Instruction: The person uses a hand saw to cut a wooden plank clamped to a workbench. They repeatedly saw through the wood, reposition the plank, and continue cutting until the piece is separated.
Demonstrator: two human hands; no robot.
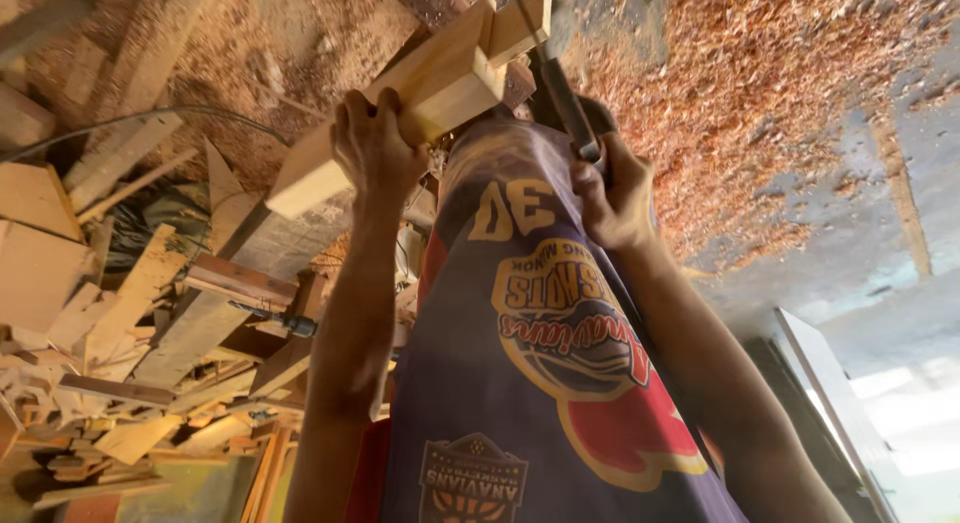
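Both forearms are raised over a purple printed jersey point(540, 383). A pale, square-cut wooden joint piece point(420, 93) is gripped by the left hand point(372, 148). A dark tool handle point(565, 108) is clenched by the right hand point(615, 198). Beyond, offcuts point(120, 313) and sawdust point(740, 93) are seen.

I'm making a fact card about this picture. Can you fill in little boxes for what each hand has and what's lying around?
left hand: grips a pale wooden block
right hand: closed on a dark tool handle
tool's working end: hidden, cannot tell its kind
floor: covered in wood shavings
beside the person: pile of wood offcuts
clothing: purple printed shirt
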